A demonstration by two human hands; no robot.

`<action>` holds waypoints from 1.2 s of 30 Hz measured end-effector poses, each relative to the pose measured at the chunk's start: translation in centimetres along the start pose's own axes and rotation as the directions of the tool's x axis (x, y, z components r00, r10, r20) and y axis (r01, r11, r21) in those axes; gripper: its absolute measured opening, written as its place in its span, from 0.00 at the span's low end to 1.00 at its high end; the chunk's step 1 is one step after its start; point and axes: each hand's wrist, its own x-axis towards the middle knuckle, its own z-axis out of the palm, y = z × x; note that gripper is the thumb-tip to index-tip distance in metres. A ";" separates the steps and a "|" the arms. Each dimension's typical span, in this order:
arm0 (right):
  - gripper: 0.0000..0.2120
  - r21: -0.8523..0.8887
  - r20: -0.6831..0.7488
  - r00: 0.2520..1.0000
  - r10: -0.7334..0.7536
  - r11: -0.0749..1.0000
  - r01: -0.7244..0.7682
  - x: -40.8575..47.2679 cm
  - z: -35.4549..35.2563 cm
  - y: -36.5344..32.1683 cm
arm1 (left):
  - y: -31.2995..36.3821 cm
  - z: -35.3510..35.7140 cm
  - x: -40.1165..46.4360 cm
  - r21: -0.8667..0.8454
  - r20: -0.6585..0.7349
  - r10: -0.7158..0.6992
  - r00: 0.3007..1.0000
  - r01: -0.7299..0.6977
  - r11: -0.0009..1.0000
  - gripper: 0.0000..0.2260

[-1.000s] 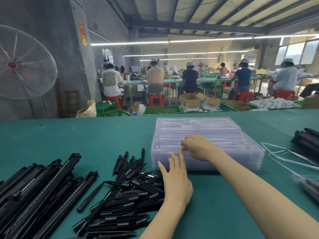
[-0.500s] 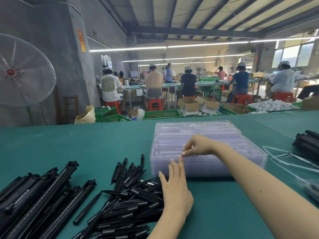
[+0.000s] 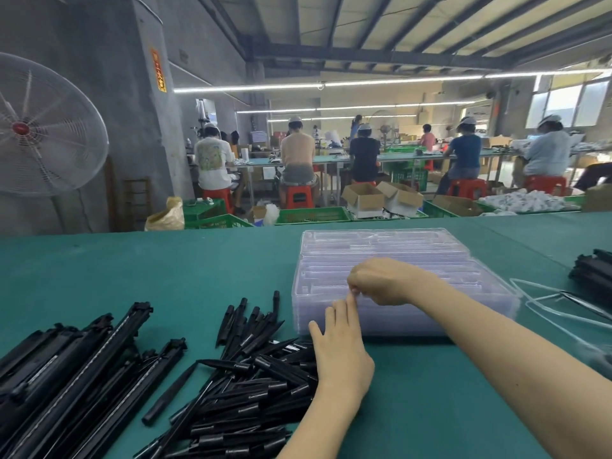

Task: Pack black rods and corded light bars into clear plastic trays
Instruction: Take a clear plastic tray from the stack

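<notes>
Starting from the left, the corded light bars (image 3: 66,385) lie in a heap on the green table (image 3: 165,276), none of them packed yet. Just beside them, toward the middle, the black rods (image 3: 245,385) form a loose pile, also untouched.

The left hand (image 3: 341,352) rests above the right edge of that pile with straight fingers, whose tips reach up against the near side of the stack of clear plastic trays (image 3: 397,313); it holds nothing. The right hand (image 3: 381,281) is over the near edge of the stack, fingers curled and pinching at the rim of the top tray, I judge to separate it from the others.

No rod or bar is visible inside any tray, so the packing itself seems not begun. At the far right lie more black parts (image 3: 592,270) and thin clear plastic (image 3: 546,303), too unclear to name.
</notes>
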 end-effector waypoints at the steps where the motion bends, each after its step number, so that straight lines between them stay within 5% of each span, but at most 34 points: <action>1: 0.10 -0.059 -0.009 1.000 -0.017 0.998 0.016 -0.1 0.2 -0.2 | 0.1 -0.1 0.2 -0.017 -0.005 -0.019 1.000 0.019 1.000 0.37; 15: 0.15 -0.009 -0.306 0.944 0.120 0.992 -0.129 -1.1 2.5 -0.7 | 0.3 0.0 0.1 0.026 0.032 -0.047 0.998 0.046 0.999 0.42; 20: 0.09 -0.006 -0.340 0.908 0.245 0.965 -0.263 -1.0 3.7 -1.6 | 0.1 -0.3 0.2 0.028 0.031 -0.032 0.999 0.031 0.999 0.42; 22: 0.04 -0.050 -0.467 0.855 0.226 0.958 -0.281 -1.2 4.0 -2.4 | 0.0 -0.4 0.3 0.027 0.037 -0.014 0.999 0.013 1.000 0.42; 25: 0.17 -0.027 -0.604 0.767 0.217 0.956 -0.291 -1.4 4.4 -2.7 | -0.1 -0.5 0.5 0.039 0.044 0.011 0.999 -0.013 0.999 0.41; 28: 0.19 -0.014 -0.637 0.740 0.218 0.956 -0.294 -1.1 4.7 -2.6 | -0.2 -0.7 0.6 0.051 0.057 0.022 0.998 -0.024 0.998 0.41; 36: 0.16 -0.111 -0.534 0.841 0.090 0.978 -0.175 -1.2 4.9 -2.1 | -0.4 -1.1 0.8 0.087 0.011 0.077 0.997 -0.078 0.993 0.37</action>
